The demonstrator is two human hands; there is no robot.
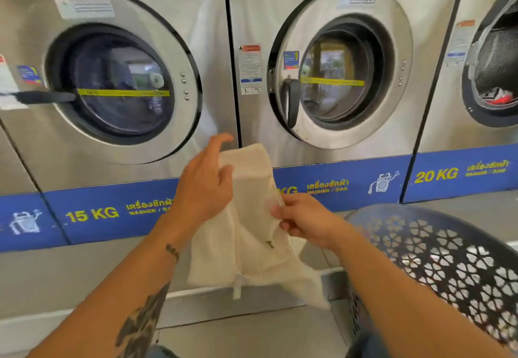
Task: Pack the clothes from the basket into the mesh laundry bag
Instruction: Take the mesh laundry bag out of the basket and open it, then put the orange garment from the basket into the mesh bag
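Observation:
A cream-white mesh laundry bag [249, 234] hangs in front of me, held up between both hands. My left hand [203, 186] grips its upper left side with thumb and fingers, the index finger raised. My right hand [304, 219] pinches the bag's right edge near its zipper. A small tag dangles from the bag's bottom seam. The grey perforated laundry basket [437, 257] stands at the lower right, its inside hidden from here; no clothes show in it.
A row of steel front-loading washers fills the background: a 15 KG machine [117, 83] on the left, a second washer [344, 66] in the middle, and a 20 KG machine [493, 58] with its door open and red-and-white clothing inside. The floor below is grey.

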